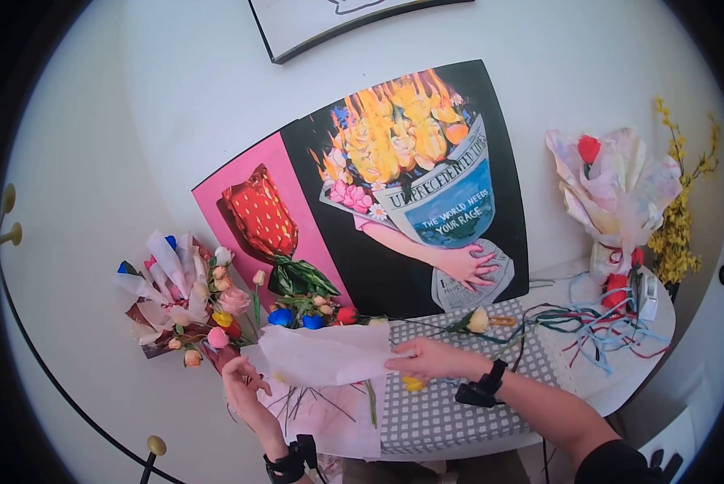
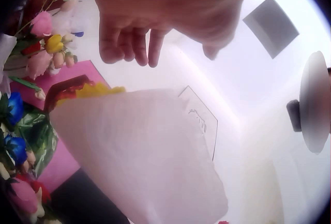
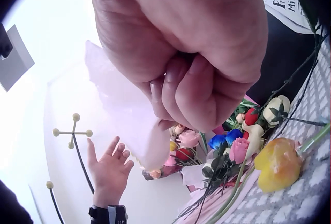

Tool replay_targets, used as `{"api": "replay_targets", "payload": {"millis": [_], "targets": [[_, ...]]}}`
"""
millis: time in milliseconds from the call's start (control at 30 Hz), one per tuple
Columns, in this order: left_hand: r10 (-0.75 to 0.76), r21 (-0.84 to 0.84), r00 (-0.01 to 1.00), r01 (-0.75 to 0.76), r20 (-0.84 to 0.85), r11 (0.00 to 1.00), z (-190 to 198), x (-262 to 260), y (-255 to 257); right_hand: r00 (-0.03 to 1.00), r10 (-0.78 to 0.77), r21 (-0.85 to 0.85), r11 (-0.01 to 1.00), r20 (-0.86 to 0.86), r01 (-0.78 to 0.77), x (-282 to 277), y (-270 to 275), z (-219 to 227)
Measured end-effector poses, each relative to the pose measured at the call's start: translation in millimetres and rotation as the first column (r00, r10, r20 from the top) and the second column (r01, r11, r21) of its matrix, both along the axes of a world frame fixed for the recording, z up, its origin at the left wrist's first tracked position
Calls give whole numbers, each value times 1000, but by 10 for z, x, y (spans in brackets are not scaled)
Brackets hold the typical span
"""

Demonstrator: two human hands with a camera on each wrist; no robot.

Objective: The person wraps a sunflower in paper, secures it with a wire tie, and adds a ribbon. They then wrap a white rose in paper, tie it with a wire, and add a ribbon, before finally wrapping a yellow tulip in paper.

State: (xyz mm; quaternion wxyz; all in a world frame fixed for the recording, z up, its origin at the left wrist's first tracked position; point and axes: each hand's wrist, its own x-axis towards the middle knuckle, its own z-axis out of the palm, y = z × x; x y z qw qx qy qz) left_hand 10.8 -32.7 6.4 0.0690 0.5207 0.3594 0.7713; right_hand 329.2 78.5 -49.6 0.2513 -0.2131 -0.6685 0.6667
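Observation:
My right hand (image 1: 434, 359) pinches the right edge of a pale, translucent sheet of wrapping paper (image 1: 322, 355), its fingers curled in the right wrist view. The sheet hangs over a bunch of artificial flowers, with blue roses (image 1: 281, 317) and a red one showing at its upper edge. Flower stems (image 1: 372, 403) stick out below it, over pink paper (image 1: 346, 440) on the table. At the sheet's left side is my left hand (image 1: 249, 395), its fingers loosely bent and, in the left wrist view, apart from the paper (image 2: 139, 151).
A wrapped bouquet (image 1: 176, 282) stands at the left. A yellow flower (image 1: 414, 384) and a cream rose (image 1: 478, 321) lie on the checked cloth (image 1: 459, 419). Tangled ribbons (image 1: 596, 331) lie right, below another bouquet (image 1: 620, 177). Behind stand painted boards (image 1: 314, 242).

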Motion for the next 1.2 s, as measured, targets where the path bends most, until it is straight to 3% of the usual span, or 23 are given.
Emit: {"api": "replay_targets", "payload": {"millis": [33,67,100,233,300,333,400,467,533,633,700,733,767,800,833,867,900,933,1000,1033,1100,1200], "targets": [[-1,0,1000,1,1,1000,29,80,-16,999,3,19,1000,39,-4,1,33,-36],[139,61,963,-128,-231,990,80,176,-18,999,3,19,1000,43,-4,1,25,-43],[281,146,854,-241,-438,959,118,247,-14,1000,11,5,1000,12,-11,-7,3,-41],[202,104,928,-178,-314,979,149,266,65,999,0,67,998,50,-3,-12,-113,89],[-42,-288,989,-1,-144,958,165,146,36,1000,-6,104,995,15,5,-59,-84,16],[-40,-287,989,-3,-144,958,174,162,49,1000,-17,138,990,-23,20,-78,-86,-4],[11,-196,1000,-9,10,981,203,212,107,996,-44,210,976,-75,59,-122,-131,8],[9,-206,1000,-7,7,979,159,119,171,989,-69,281,954,-128,103,-131,-180,57],[9,-217,1000,-6,11,976,122,5,252,985,-158,521,836,-71,171,-118,-215,105],[56,-337,991,-96,-125,937,72,-143,361,985,-170,597,787,-32,155,-99,-235,121],[208,-347,937,-302,-282,888,33,-186,411,982,-180,554,812,-56,181,-129,-226,65],[204,-345,937,-299,-284,890,94,-69,372,977,-196,514,832,-82,209,-150,-208,32],[512,-27,698,-604,-501,797,212,161,263,976,-202,515,829,-85,216,-174,-186,-15],[760,337,334,-746,-558,575,307,357,148,970,-218,472,847,-109,244,-200,-165,-76],[758,337,338,-742,-559,580,372,472,48,963,-236,427,863,-132,270,-213,-137,-112],[488,250,439,-494,-754,833,426,568,-51,961,-242,426,862,-131,275,-213,-106,-129],[165,80,433,-206,-886,975,445,653,-111,963,-246,403,875,-110,269,-211,-88,-151],[161,75,437,-208,-885,975,461,759,-119,965,-246,381,887,-87,260,-210,-84,-169],[19,-14,228,-145,-974,989,561,922,-84,975,-221,379,899,-41,219,-194,-72,-158],[19,-16,229,-152,-973,988,577,891,-15,980,-197,378,908,-1,182,-199,-67,-149],[49,46,115,-34,-992,998,572,773,246,977,-207,438,875,-47,206,-205,-195,-52],[37,22,185,-82,-982,996,688,723,494,969,-238,562,793,-69,235,-190,-307,34]]}}
